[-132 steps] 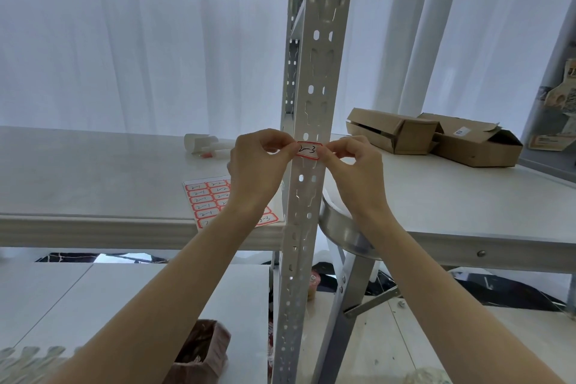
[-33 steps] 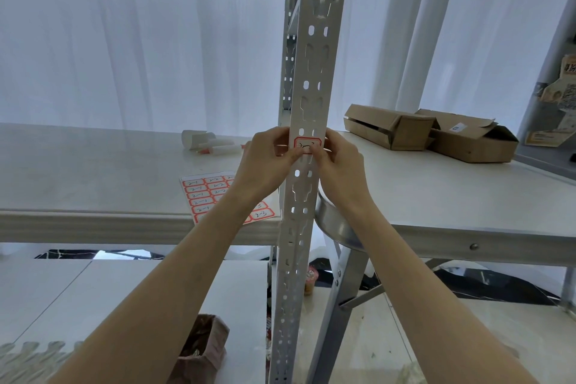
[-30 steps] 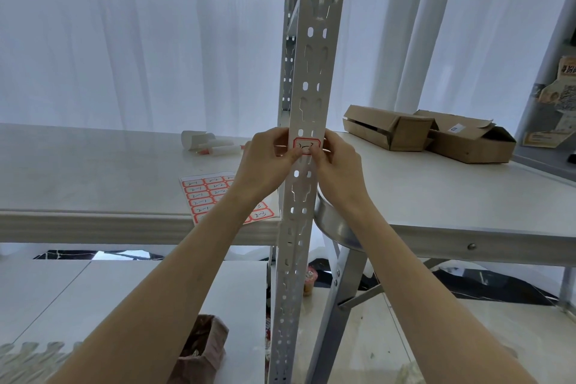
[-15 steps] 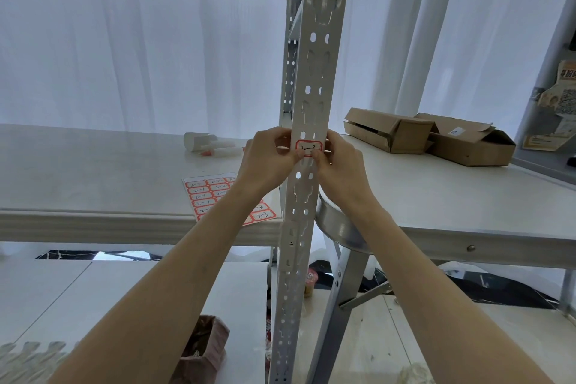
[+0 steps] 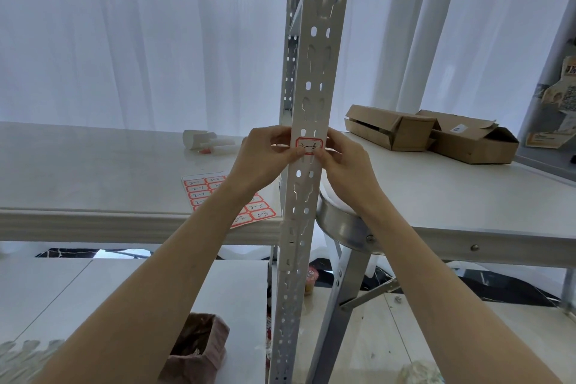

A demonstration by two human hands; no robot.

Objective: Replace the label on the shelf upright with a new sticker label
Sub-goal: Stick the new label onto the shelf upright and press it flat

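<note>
The left hand (image 5: 265, 162) and right hand (image 5: 346, 162) are pinched onto the label (image 5: 309, 145), which is now pressed flat on the shelf upright (image 5: 314, 78) rather than held off it; placement looks nearly finished. Behind, the sticker sheet (image 5: 202, 190) lies on the surface (image 5: 93, 165).

Both bare forearms reach forward and upward, the hands close together at one height. The left hand (image 5: 265, 162) and right hand (image 5: 346, 165) have fingers curled, the thumbs pointing toward each other

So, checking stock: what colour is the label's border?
Red, around a white label on the upright; head view.
</note>
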